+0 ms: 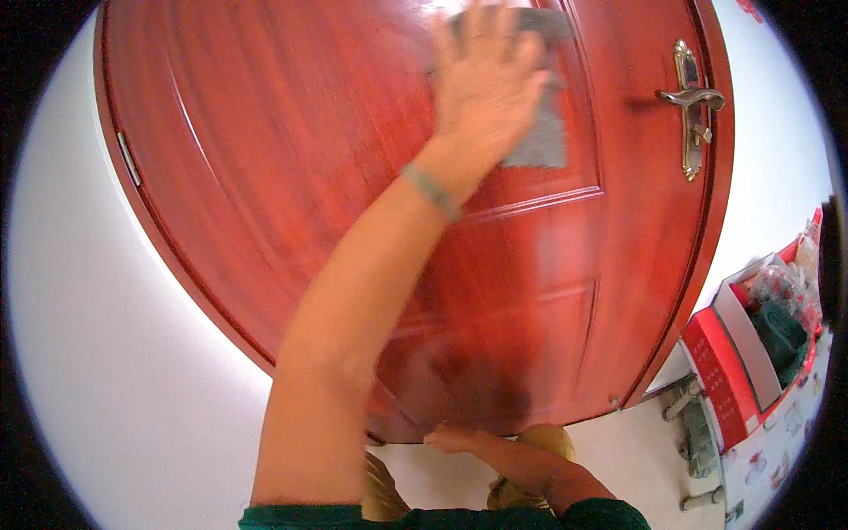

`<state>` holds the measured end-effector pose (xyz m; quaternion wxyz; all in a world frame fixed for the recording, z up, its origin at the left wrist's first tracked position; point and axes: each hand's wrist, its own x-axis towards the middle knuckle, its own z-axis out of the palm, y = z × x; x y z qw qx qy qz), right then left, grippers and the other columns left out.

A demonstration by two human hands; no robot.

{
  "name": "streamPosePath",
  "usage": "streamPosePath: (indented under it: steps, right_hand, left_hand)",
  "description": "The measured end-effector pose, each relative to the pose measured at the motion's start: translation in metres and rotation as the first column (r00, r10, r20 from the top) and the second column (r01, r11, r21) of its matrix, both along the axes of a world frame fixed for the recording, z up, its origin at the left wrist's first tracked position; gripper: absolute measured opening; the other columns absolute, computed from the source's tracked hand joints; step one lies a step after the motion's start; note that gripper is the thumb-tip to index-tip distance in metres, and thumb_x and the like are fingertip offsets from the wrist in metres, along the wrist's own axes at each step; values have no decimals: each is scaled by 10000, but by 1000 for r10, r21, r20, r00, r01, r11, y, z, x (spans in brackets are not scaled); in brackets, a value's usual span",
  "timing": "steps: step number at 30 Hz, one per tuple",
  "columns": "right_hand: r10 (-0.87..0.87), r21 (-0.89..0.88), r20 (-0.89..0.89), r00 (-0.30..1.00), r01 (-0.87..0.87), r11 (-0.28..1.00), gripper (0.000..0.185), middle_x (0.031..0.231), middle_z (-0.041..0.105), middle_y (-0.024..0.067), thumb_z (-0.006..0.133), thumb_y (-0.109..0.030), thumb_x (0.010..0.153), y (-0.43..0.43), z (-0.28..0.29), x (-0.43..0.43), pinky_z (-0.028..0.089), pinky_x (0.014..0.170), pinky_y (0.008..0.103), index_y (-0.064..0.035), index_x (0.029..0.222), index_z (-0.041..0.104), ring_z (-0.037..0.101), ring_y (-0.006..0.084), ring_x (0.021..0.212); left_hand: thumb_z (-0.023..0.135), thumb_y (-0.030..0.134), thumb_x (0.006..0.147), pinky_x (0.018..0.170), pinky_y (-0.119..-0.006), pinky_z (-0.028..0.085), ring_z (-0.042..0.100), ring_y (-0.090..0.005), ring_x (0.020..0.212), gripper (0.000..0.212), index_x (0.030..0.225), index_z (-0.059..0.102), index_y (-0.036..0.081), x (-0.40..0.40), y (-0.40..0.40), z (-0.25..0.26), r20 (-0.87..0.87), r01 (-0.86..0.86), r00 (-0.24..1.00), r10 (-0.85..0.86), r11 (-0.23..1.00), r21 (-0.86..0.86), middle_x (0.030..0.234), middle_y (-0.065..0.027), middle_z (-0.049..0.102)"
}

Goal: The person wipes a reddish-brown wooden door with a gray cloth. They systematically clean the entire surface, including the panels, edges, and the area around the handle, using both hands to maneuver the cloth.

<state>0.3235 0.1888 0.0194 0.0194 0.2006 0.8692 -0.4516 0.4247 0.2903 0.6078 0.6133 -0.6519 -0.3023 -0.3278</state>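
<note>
My left hand (487,86) lies spread on a grey cloth (540,142) and presses it against a red-brown wooden door (298,165). The cloth covers part of an upper moulded panel, and part of it is hidden under my palm and fingers. Blur softens the fingers. A greenish band (430,192) circles my left wrist. Low down, in front of the door's bottom edge, hangs my right hand (454,439). Its fingers look curled, and nothing shows in them.
An ornate metal lever handle (692,99) with a key in its lock sits at the door's right. A hinge (129,159) is on the left edge. At right, a red box (719,377) holding a dark green item (782,338) stands on a patterned table (762,464).
</note>
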Motion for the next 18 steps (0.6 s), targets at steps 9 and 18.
streamPosePath:
  steps: [9, 18]
  right_hand:
    - [-1, 193, -129, 992, 26, 981, 240, 1055, 672, 228, 517, -207, 941, 13, 20, -3, 494, 823, 502, -74, 1048, 685, 642, 389, 954]
    - [30, 160, -142, 989, -7, 987, 260, 1046, 683, 191, 503, -175, 930, 8, 4, 15, 513, 791, 465, -90, 1125, 653, 647, 370, 924]
  left_hand:
    - [466, 323, 946, 1152, -638, 50, 206, -300, 1459, 493, 1352, 485, 45, -12, -10, 33, -99, -118, 988, 115, 993, -19, 1551, -134, 289]
    - [371, 339, 1001, 1086, -672, 124, 161, -323, 1474, 528, 1467, 342, 92, -286, -82, 16, 682, -512, 652, 331, 856, 73, 1588, -141, 221]
